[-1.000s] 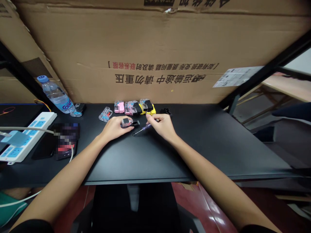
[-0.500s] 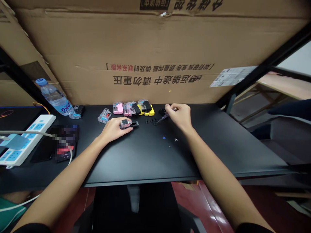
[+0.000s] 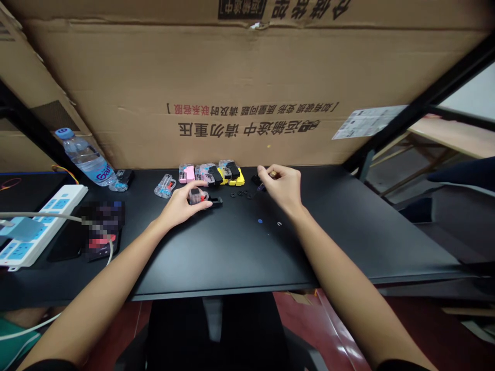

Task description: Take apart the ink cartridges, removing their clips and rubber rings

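Observation:
My left hand (image 3: 181, 204) lies on the black desk (image 3: 232, 247), its fingers closed around a small clear plastic device (image 3: 196, 196) with a black strap end (image 3: 215, 201) sticking out to the right. Farther back, my right hand (image 3: 281, 186) pinches a small purple-handled screwdriver (image 3: 261, 186), its tip pointing left and down toward a small black part (image 3: 256, 180). Several small black rings (image 3: 240, 194) lie between the hands. A row of pink, clear and yellow devices (image 3: 211, 173) sits against the cardboard.
A big cardboard box (image 3: 247, 82) walls off the back of the desk. At the left are a water bottle (image 3: 85, 157), a white power strip (image 3: 34, 224), a phone (image 3: 101, 229) and another clear device (image 3: 164, 185). A blue dot (image 3: 260, 221) and a tiny ring (image 3: 279, 223) lie mid-desk.
My right hand carried the screwdriver from beside the left hand back and to the right, uncovering the black rings. The left hand stayed on the clear device.

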### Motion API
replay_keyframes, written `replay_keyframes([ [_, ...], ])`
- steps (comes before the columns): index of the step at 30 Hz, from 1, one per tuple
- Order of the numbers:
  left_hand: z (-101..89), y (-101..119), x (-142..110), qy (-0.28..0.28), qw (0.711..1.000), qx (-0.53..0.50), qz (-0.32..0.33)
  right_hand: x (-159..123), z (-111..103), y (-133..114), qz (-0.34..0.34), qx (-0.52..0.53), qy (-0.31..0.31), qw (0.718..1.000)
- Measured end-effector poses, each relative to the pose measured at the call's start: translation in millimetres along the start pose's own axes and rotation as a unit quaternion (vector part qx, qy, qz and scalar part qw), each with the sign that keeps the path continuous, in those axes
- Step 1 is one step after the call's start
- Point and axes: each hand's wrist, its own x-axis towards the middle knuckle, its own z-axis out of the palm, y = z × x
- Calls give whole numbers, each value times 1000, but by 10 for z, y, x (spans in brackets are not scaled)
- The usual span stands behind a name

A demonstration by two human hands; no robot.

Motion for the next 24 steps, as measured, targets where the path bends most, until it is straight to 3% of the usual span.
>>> replay_keyframes([
  [5, -5, -28, 3, -3, 994, -93, -58, -27, 9, -49, -6, 6, 10, 1000],
  [12, -37, 75, -20, -64, 996, -15, -64, -37, 30, -95, 17, 58, 6, 998],
  [16, -55, 131, -27, -67, 996, 42, -52, -77, 86, -129, 54, 127, -40, 990],
  [21, -50, 157, -34, -54, 996, 41, -51, -225, 241, -205, 103, 248, -122, 956],
  [24, -35, 156, -35, -42, 998, 33, -40, -311, 294, -287, 104, 266, -171, 943],
])
